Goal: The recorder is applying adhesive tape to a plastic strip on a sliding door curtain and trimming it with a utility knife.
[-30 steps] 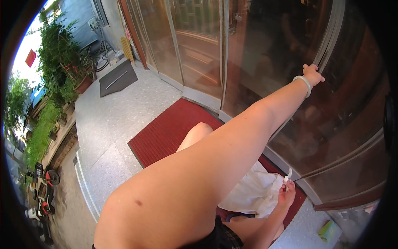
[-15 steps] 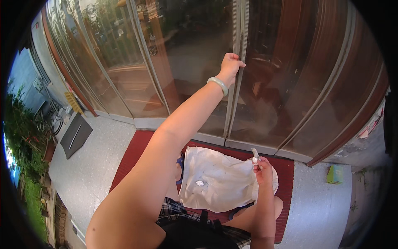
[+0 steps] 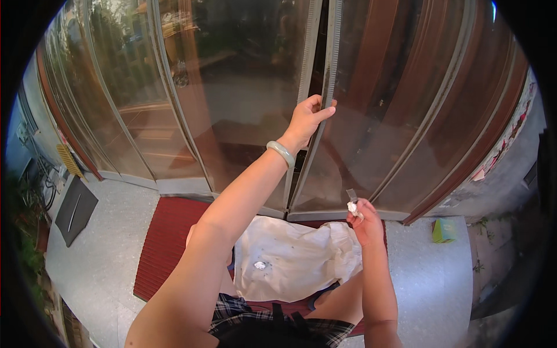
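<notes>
My left hand (image 3: 307,119), a pale bangle on its wrist, grips the ridged grey edge strip (image 3: 329,64) of a transparent door panel (image 3: 386,139), beside a narrow dark gap between two panels. Lower right, my right hand (image 3: 365,223) holds a small white crumpled piece (image 3: 353,208) with a clear strip (image 3: 350,194) sticking up from it. Below both hands a cream cloth (image 3: 299,255) with dark specks lies on the red ribbed mat (image 3: 156,249); a small white scrap (image 3: 259,265) rests on the cloth. My bare legs show beside the cloth's edges.
Further transparent panels (image 3: 130,98) with brown frames line the doorway. A dark flat mat (image 3: 75,211) with a thin rod on it lies on the speckled step (image 3: 98,272) at left. A green box (image 3: 444,231) stands at right. Plants, hoses and a wall edge the view.
My view has swung round to face the doorway. My left hand, still on the edge strip, has parted the two middle panels slightly, showing a dark gap. My right hand is raised slightly.
</notes>
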The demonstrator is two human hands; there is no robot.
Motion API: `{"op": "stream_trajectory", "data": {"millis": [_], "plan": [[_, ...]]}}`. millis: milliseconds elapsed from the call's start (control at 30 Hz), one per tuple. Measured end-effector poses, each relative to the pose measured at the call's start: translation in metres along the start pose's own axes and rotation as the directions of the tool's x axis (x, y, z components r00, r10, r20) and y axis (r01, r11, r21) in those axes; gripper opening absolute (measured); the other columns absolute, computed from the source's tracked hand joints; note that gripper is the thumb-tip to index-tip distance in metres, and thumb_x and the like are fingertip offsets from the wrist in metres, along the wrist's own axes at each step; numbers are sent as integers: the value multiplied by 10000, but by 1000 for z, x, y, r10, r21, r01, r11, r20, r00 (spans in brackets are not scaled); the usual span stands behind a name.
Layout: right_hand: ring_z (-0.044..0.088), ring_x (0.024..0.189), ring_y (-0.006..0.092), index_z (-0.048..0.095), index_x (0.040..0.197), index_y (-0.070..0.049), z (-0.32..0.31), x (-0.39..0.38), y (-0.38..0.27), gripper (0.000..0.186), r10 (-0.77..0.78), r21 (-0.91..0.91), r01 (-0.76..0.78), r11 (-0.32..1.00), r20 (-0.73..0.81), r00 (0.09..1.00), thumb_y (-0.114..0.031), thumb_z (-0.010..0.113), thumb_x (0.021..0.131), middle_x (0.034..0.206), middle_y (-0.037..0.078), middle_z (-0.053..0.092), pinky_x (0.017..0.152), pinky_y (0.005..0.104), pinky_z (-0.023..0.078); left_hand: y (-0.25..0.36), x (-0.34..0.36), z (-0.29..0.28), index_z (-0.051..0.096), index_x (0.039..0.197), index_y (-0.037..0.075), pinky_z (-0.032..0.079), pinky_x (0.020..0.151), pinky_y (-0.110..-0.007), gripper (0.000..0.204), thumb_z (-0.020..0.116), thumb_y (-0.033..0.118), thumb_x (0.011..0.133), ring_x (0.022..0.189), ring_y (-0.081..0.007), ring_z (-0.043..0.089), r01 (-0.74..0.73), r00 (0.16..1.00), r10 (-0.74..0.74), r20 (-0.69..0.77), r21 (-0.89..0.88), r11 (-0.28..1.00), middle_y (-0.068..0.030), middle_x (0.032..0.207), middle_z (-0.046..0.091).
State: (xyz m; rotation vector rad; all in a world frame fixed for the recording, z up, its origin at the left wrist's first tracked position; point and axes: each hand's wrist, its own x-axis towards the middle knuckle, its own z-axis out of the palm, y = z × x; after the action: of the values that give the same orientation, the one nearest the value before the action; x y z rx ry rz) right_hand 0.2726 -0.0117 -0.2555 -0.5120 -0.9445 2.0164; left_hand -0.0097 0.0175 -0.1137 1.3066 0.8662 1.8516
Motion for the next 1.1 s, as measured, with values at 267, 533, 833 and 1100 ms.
{"op": "stream_trajectory", "data": {"millis": [267,533,833,1100], "plan": [[577,805,79,661,996,8,136,40,-110,112,-525,-526,563,638,238,817,-69,630,920,876,1,656,754,219,445,4,-24,17,570,1187,24,502,870,-281,277,631,92,926,962,-159,646,-50,998,52,21,-96,994,-118,1048,685],[587,722,130,630,941,-23,222,93,-162,60,-672,-707,668,-231,613,416,-43,619,886,849,41,630,669,279,473,2,-35,19,510,1305,22,502,865,-291,389,615,99,939,970,-167,647,-84,996,88,30,-120,989,-126,1061,684],[571,813,235,642,906,-61,255,117,-179,172,-380,-338,487,-805,925,13,35,657,764,828,49,564,667,344,491,1,-40,19,498,1318,22,506,860,-293,400,610,105,943,965,-169,651,-39,996,56,75,-216,976,-129,1062,684],[550,767,229,630,863,-51,262,114,-182,213,-212,-196,399,-896,977,5,56,642,680,795,49,535,644,335,486,-4,-44,20,444,1392,36,511,833,-285,467,592,134,960,947,-176,660,-19,996,48,80,-334,943,-141,1061,687]]}}
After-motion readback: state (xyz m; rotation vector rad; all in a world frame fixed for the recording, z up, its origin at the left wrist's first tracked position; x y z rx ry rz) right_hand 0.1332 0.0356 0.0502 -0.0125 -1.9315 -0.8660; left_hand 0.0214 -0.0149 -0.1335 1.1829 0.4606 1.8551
